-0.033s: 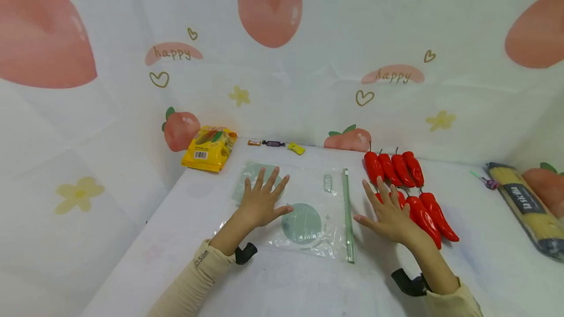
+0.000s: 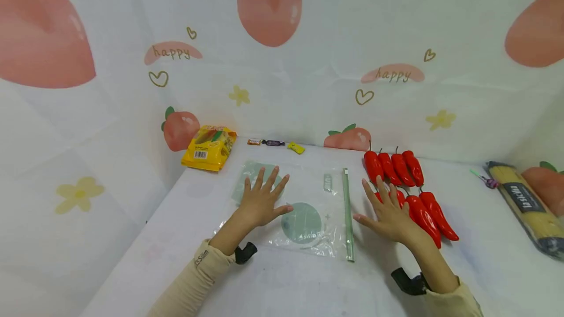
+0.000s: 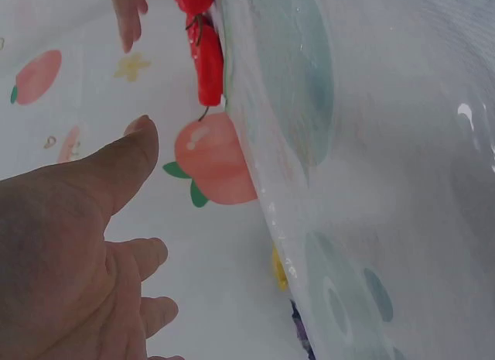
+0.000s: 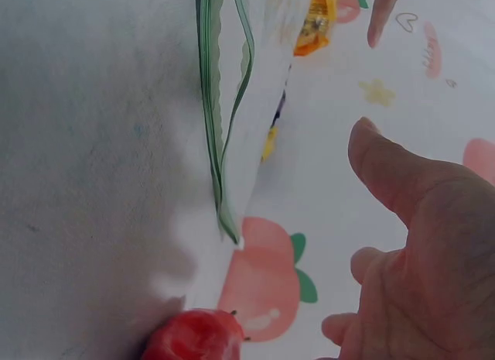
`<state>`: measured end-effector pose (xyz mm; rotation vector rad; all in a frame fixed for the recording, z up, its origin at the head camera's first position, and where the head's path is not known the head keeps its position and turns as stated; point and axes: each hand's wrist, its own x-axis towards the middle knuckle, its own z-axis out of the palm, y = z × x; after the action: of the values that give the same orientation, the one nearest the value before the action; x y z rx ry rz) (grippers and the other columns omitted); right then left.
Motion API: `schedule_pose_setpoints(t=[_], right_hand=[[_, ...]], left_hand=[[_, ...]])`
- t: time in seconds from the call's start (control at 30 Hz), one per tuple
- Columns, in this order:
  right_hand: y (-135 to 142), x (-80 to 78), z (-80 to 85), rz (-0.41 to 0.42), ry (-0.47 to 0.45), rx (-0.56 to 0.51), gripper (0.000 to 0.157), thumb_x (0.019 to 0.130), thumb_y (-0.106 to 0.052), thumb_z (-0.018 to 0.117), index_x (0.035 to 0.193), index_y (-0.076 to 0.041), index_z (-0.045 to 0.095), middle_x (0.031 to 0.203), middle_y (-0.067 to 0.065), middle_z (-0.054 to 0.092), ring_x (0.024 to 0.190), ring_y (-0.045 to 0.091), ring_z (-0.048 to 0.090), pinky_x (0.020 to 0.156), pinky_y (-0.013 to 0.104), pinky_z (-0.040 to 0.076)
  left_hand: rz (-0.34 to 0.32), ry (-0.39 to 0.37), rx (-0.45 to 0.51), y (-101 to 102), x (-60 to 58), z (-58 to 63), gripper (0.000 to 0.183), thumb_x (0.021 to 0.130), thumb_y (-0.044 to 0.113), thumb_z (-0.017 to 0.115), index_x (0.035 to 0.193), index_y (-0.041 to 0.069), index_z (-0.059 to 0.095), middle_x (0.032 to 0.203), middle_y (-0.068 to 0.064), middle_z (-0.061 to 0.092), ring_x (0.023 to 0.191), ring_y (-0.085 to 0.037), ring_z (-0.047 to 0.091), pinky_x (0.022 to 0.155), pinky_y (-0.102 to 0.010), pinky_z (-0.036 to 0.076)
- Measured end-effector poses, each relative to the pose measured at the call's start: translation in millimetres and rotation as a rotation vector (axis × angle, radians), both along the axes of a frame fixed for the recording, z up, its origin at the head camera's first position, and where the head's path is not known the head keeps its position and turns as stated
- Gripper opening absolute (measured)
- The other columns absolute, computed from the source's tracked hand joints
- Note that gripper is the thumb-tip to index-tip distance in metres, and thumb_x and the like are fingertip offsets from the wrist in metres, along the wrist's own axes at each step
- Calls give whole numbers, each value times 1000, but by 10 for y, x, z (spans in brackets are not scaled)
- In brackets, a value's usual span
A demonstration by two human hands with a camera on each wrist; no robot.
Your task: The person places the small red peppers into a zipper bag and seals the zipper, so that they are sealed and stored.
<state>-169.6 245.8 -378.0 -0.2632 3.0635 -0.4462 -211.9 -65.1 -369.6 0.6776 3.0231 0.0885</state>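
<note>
A clear plastic zip bag [image 2: 269,238] with pale green prints lies flat on the white table. Its green zip edge [image 2: 348,219] faces right; in the right wrist view the two green strips [image 4: 209,104] stand slightly apart near one end. My left hand [image 2: 261,204], fingers spread, hovers over the bag's left part, and the left wrist view shows a gap below it. To the right, my right hand [image 2: 389,216] also hovers with spread fingers, partly hiding the nearer of two rows of red chili peppers [image 2: 423,216]. Neither hand holds anything.
Toward the back left sits a yellow snack packet [image 2: 209,148]. Small wrapped candies [image 2: 274,143] line the back edge, including a yellow one [image 2: 296,148]. At far right are a lollipop [image 2: 491,183] and a pack of spaghetti [image 2: 526,204]. A printed cloth [image 2: 308,77] hangs behind.
</note>
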Motion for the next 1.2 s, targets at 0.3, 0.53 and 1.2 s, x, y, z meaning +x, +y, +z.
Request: schedule_pose_setpoints(t=[0.3,0.53,1.2], right_hand=[[71,-13,-16,1,5,1,94,79,-50,60,148,-20,5,153,22,-1,136,50,-2,94,79,6],[40,-179,49,8,15,22,93,80,-51,60,148,-22,3,154,17,-7,137,47,-8,96,78,4],[-89,-145,-180,156,39,-34,75,87,-37,57,147,-15,18,154,15,9,140,39,8,109,63,14]], left_hand=[[-23,0,-40,106,-9,38,78,86,64,41,148,27,11,156,-6,-1,141,-39,-1,108,-66,11],[3,61,-81,267,-59,57,78,85,64,42,147,24,16,146,-15,32,133,-44,30,104,-66,23],[-99,-228,-9,1429,-211,-290,53,77,63,58,92,13,63,88,-4,66,81,-23,62,62,-33,46]])
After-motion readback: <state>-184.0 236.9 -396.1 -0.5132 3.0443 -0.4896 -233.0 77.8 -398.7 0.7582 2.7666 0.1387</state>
